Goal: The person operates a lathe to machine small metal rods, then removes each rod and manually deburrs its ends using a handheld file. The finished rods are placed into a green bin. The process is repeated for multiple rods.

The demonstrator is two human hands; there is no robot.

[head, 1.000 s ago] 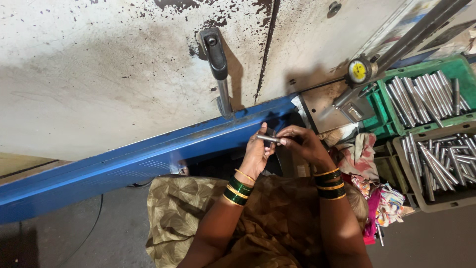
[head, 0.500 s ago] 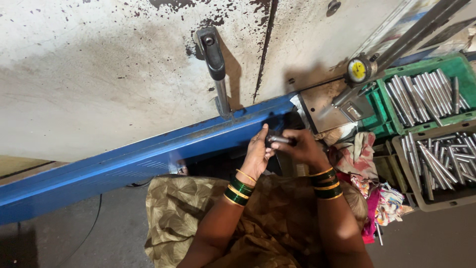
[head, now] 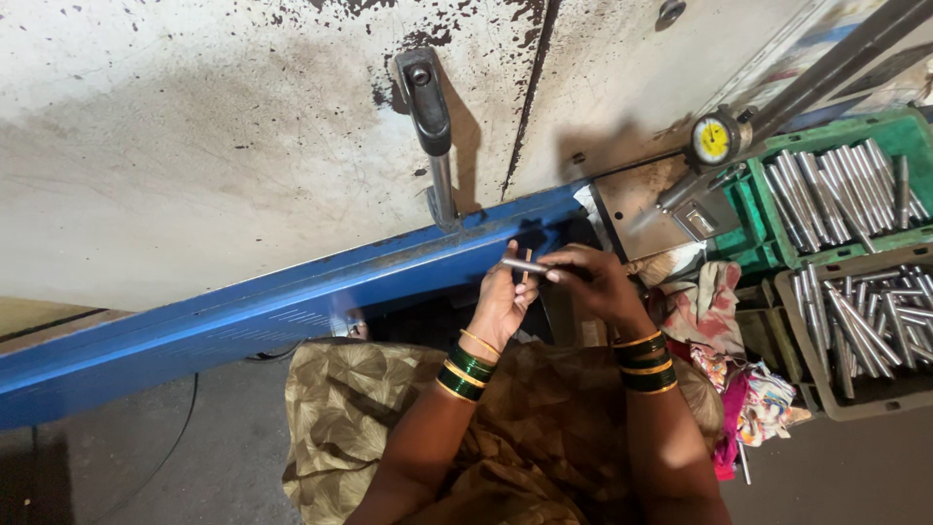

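Observation:
A short metal rod (head: 525, 264) lies level between both hands, in front of the blue edge (head: 292, 301) of a machine. My left hand (head: 501, 301) grips the rod's left end with its fingertips. My right hand (head: 595, 284) closes over the right end. Green and gold bangles ring both wrists. My lap, in olive patterned cloth (head: 389, 418), fills the bottom of the view.
A dial gauge (head: 715, 141) with a yellow face stands on a metal plate at the right. Behind it a green crate (head: 909, 131) holds several metal rods; a grey crate (head: 807, 369) below holds more. Coloured rags (head: 719, 331) lie beside my right arm. A black lever handle (head: 428, 102) juts from the stained machine panel.
Both hands have stayed at the machine's edge, and their fingers have shifted along the rod. The rod now lies level between them.

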